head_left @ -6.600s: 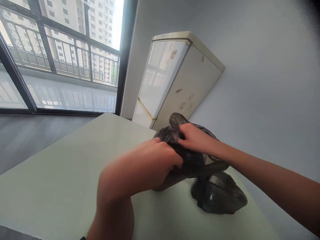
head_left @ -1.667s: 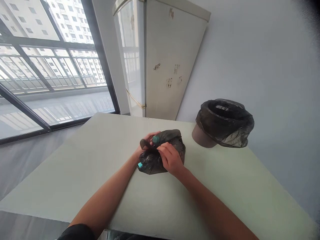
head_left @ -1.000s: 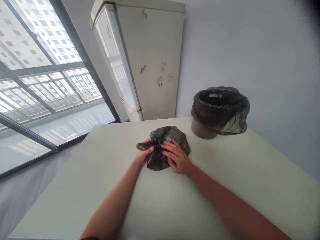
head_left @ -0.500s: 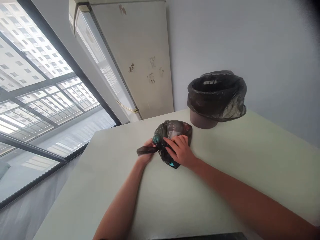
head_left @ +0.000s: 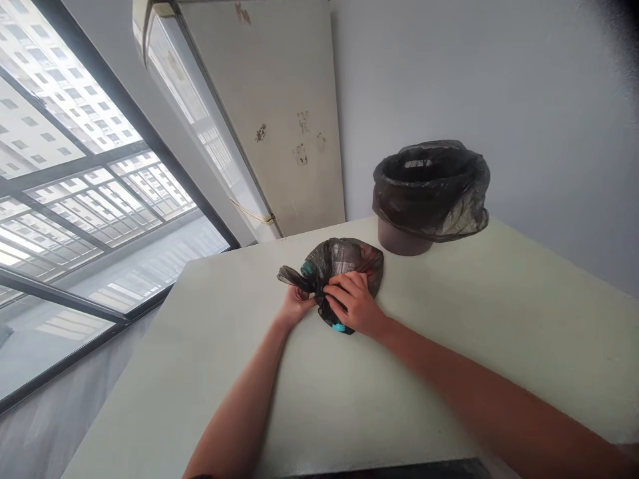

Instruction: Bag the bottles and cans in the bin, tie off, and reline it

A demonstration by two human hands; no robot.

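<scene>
A filled black garbage bag [head_left: 372, 256] lies on the pale table, its gathered neck pointing left. Through the thin plastic show a teal round piece by the neck, a pale item in the middle and a turquoise spot at the near end. My left hand [head_left: 294, 307] is closed at the base of the neck, its fingertips partly hidden under the plastic. From the right, my right hand [head_left: 358, 305] presses curled fingers onto the bag beside the neck, gripping the plastic there.
A brown trash can [head_left: 404, 241] lined with another black bag stands at the table's far right, by the wall. Beyond the far edge is an old refrigerator [head_left: 279, 86]. A large window [head_left: 100, 163] is on the left. The table [head_left: 210, 332] spreads around my arms.
The bag's twisted neck has swung up and fanned out, and my left hand has shifted lower beneath it. My right hand stays on the bag, fingers slightly more drawn in.
</scene>
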